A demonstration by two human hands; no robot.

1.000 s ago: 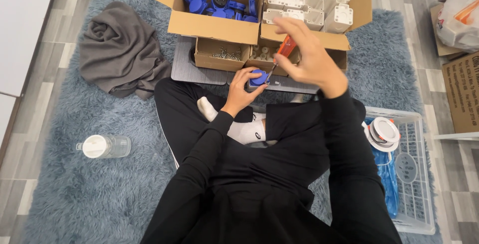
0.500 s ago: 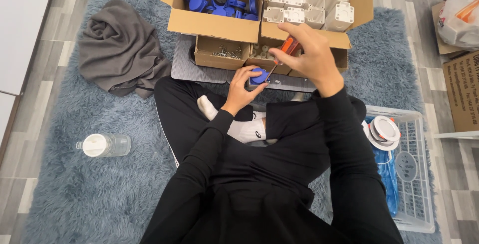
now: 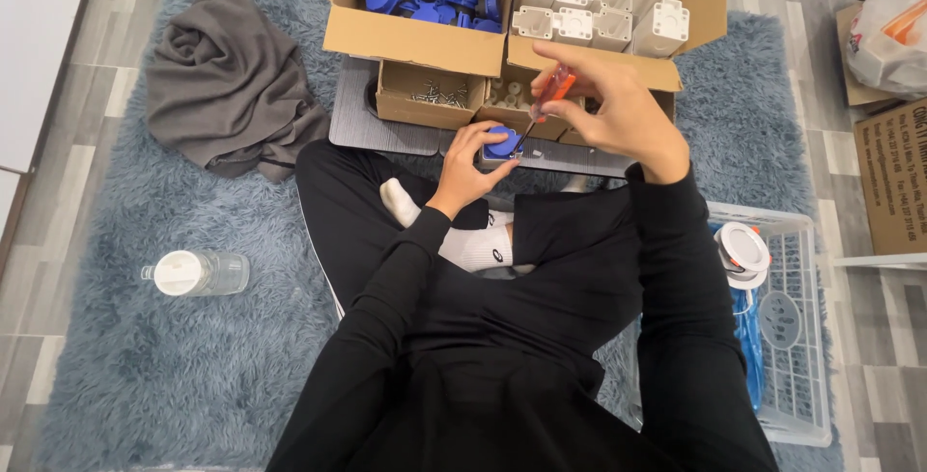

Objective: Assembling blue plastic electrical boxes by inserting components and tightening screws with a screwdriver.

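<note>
— What is the left hand [image 3: 465,171] holding?
— A small blue plastic part [image 3: 501,143], rounded on top, with what looks like a pale base under it. It sits on the grey board in front of the crossed legs, just before the small open boxes. The fingers [image 3: 480,133] curl around its left side and near edge.
— And the tool?
— A screwdriver [image 3: 541,110] with an orange-red handle and a thin dark shaft. It tilts, handle up and to the right, tip down on the blue part's right side. The right hand [image 3: 610,110] pinches the handle near its top, raised above the part.
</note>
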